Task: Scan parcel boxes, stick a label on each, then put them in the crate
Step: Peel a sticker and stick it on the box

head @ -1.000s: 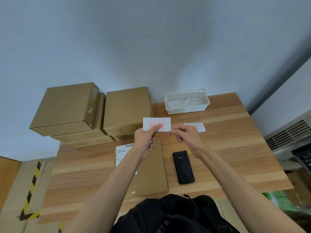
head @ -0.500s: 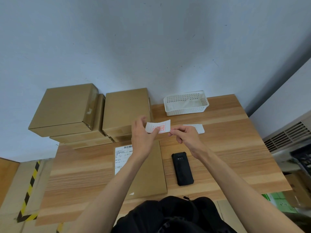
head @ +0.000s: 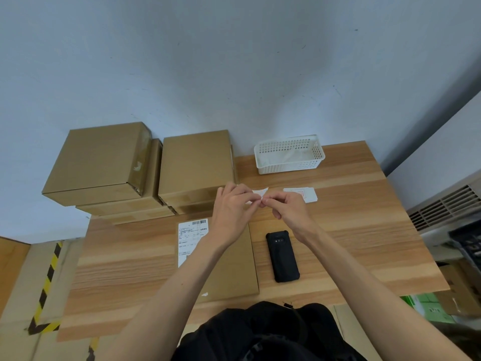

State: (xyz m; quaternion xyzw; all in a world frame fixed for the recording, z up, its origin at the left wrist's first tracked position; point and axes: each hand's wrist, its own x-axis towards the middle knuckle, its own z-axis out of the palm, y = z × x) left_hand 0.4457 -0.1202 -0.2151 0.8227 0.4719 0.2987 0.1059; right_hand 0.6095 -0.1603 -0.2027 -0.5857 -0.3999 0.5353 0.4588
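Both hands are raised over the table and pinch one small white label (head: 260,192) between their fingertips; my left hand (head: 231,207) holds its left part, my right hand (head: 283,207) its right part. Most of the label is hidden by the fingers. Below the hands lies a flat brown parcel box (head: 234,269) with a white shipping label (head: 188,241) on its left side. A black handheld scanner (head: 282,256) lies face down just right of that box. A small stack of white labels with red print (head: 307,195) lies on the table behind my right hand.
Brown parcel boxes are piled at the back left (head: 101,162) and back middle (head: 195,165). A white perforated basket (head: 290,155) stands by the wall. The wooden table (head: 377,230) ends at right beside a grey vent unit (head: 447,204). Yellow-black floor tape (head: 46,282) shows at left.
The label was held flat with its red print facing me; now it is turned edge-on and mostly hidden, with both hands' fingertips drawn close together on it.
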